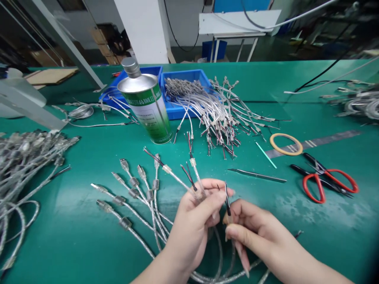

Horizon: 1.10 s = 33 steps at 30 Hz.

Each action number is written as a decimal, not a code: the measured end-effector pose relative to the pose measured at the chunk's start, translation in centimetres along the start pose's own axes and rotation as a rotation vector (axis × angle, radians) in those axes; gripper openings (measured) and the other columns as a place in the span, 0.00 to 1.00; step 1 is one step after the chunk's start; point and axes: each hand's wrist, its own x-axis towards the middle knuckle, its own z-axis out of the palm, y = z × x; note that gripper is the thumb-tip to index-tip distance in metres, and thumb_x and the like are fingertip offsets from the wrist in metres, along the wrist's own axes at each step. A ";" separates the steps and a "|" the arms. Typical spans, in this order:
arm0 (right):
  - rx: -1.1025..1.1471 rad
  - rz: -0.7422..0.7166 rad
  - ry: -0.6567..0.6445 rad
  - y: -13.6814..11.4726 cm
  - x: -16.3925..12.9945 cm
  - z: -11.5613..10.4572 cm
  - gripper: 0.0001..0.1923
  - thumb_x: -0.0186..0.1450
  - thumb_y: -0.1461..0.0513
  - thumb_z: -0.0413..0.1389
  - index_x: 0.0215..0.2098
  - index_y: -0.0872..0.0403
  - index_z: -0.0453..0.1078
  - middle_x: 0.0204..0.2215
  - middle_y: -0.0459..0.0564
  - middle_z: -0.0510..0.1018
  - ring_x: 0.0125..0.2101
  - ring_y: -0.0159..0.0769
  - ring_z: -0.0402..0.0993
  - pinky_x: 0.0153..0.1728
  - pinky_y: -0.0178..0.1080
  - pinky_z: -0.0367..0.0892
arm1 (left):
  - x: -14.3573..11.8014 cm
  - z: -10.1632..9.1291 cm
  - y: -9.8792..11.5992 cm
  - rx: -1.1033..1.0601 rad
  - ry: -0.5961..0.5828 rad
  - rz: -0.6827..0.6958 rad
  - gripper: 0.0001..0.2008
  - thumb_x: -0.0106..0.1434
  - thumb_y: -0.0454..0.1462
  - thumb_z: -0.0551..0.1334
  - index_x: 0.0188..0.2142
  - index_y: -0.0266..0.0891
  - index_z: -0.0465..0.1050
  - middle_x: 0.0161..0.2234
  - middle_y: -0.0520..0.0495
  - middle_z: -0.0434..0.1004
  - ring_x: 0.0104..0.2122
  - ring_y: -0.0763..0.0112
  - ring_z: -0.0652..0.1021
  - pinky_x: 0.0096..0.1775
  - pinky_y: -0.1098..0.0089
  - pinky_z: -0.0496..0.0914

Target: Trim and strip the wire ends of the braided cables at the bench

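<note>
- the left hand [194, 221] is closed around a bunch of clear braided cables [139, 197], pinching them just below their stripped ends; the plug ends fan out to the left across the green surface [89, 244].
- the right hand [254, 232] pinches a single cable end [227, 203] between thumb and forefinger, holding its dark stripped wires upright, just beside the left thumb.
- the cable end sits between the two hands, touching the right fingertips and very near the left ones; the rest of that cable loops down under both wrists.
- judged risk: the thin red and black wires poking up above the left hand [188, 175] could bend or fray if the grip slides up, since the hold is close to the bare ends.
- judged risk: the loops beneath the wrists could tangle with the fanned bunch, so a pull on one cable may drag others along the surface.
- judged risk: the metal can [146, 104] stands upright behind the bunch, near the plug ends; a dragged cable could knock it.
- to the right, well apart from the hands, lie red-handled scissors [325, 183], a thin metal tool [257, 175], a green stick [265, 155] and a ring of tape [286, 144].
- further back, two blue trays [183, 75] hold more cables, with a large pile [225, 114] spilling out onto the surface.
- another heap of cables [23, 157] lies at the left edge.
</note>
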 end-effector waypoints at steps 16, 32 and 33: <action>-0.097 -0.158 0.050 -1.1 -0.4 -1.4 0.10 0.68 0.56 0.53 0.33 0.53 0.69 0.24 0.41 0.62 0.24 0.27 0.55 0.26 0.32 0.54 | 0.2 -0.4 -0.1 0.104 -0.088 -0.090 0.05 0.53 0.33 0.69 0.31 0.39 0.76 0.37 0.53 0.66 0.23 0.86 0.63 0.23 0.79 0.54; 0.233 -0.090 0.045 -0.4 0.0 -0.8 0.15 0.61 0.54 0.62 0.28 0.57 0.66 0.22 0.41 0.63 0.19 0.23 0.56 0.19 0.28 0.53 | 0.3 -0.3 -0.1 0.064 -0.097 -0.114 0.04 0.54 0.33 0.69 0.26 0.36 0.76 0.37 0.51 0.65 0.22 0.87 0.62 0.20 0.80 0.52; 0.233 -0.088 0.048 -0.3 0.0 -0.8 0.15 0.60 0.54 0.63 0.28 0.56 0.66 0.21 0.40 0.63 0.19 0.23 0.55 0.19 0.28 0.53 | 0.3 -0.3 0.0 0.058 -0.094 -0.114 0.03 0.54 0.33 0.69 0.26 0.36 0.76 0.37 0.51 0.65 0.22 0.87 0.62 0.20 0.81 0.52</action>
